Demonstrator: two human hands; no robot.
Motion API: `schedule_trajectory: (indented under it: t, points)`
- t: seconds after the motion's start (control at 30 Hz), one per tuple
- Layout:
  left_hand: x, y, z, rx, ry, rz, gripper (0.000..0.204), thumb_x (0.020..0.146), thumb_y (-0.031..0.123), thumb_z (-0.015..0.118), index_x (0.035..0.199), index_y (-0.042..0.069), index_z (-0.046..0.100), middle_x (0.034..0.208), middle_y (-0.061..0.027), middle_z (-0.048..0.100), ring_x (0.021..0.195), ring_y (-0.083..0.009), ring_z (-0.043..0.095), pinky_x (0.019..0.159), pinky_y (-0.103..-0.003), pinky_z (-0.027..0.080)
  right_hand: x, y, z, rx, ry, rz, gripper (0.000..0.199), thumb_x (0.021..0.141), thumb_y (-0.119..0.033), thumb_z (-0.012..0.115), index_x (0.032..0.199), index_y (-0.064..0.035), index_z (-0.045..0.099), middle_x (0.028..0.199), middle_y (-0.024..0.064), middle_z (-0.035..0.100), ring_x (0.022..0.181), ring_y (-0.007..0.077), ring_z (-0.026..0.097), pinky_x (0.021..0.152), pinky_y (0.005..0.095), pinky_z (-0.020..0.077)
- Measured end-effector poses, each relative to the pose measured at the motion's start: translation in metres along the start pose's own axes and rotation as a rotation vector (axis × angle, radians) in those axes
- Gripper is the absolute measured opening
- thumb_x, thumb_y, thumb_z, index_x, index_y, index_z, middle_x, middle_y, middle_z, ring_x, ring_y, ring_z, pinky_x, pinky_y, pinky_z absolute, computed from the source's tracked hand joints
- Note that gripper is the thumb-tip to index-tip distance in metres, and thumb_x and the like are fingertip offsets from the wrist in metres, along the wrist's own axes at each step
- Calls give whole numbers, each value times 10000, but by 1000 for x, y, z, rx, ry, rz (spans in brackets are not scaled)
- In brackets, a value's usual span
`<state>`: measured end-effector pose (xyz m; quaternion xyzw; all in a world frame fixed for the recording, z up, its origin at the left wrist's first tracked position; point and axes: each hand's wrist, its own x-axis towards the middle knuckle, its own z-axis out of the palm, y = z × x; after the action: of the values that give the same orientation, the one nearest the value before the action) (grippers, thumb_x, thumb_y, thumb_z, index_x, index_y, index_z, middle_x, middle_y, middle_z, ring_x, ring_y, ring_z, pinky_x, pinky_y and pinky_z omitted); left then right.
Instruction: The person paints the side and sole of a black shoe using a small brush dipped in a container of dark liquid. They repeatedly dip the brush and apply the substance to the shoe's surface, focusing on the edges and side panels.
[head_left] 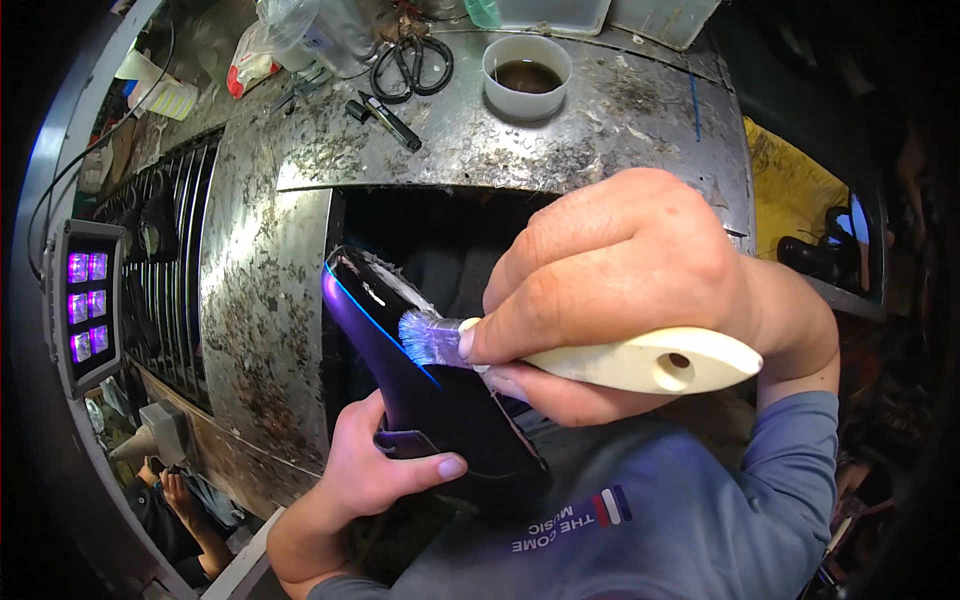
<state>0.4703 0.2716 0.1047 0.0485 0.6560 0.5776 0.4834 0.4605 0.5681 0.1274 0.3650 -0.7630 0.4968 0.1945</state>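
A dark shoe (450, 420) is tilted in front of me with its underside turned up, a pale rough edge running along it. My left hand (365, 465) is closed around the shoe's near part, thumb lying over its side. In my right hand (625, 280) is a paintbrush (650, 362) with a cream handle and a hole near its end. Its bristles touch the underside of the shoe, about midway along. Purple-blue light shines on the shoe's left side. My right fingers hide part of the brush's ferrule.
The worn metal workbench (260, 240) has a dark opening behind the shoe. On it are a white bowl (502, 97) of brown liquid, black-handled scissors (376, 82) and a marker (395, 125). A purple-lit lamp (118, 300) stands left, near a slatted rack (190, 240). Another person's hand (177, 492) shows lower left.
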Motion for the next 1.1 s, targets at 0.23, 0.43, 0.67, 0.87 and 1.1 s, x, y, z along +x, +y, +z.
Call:
schedule_trajectory:
  t: [0.23,0.43,0.67,0.87,1.1]
  points:
    - [3,-6,-2,-174,-32,-25,594,812,219,863,1271,-59,609,1134,-102,720,1026,-172,678,942,-334,539,-6,5,8,45,-12,22,142,739,-36,808,870,-23,754,742,98,701,608,228,698,527,322,572]
    - [5,-7,1,-277,-30,-21,598,839,262,833,1290,-58,605,1174,-106,707,1073,-185,665,982,-345,517,-12,3,10,55,-58,82,130,751,-46,802,868,-22,750,741,93,705,612,226,701,532,321,575]
    - [8,-11,2,-325,15,8,609,867,307,802,1309,-58,599,1215,-112,694,1120,-198,652,1022,-356,495,-17,4,18,105,-54,83,115,762,-52,797,859,-17,746,749,91,712,623,227,707,542,322,581]
    - [14,-17,-2,-358,1,64,574,877,300,784,1294,-51,603,1198,-112,700,1106,-202,662,1016,-361,505,-21,-1,18,135,-105,124,107,769,-56,800,855,-20,748,763,93,718,649,238,717,566,329,584]
    - [11,-36,-1,-375,119,134,560,889,298,764,1297,-48,597,1186,-121,709,1104,-227,681,1016,-366,511,-6,35,-38,-43,134,363,234,845,-229,811,995,-57,761,896,81,761,808,212,740,727,303,575]
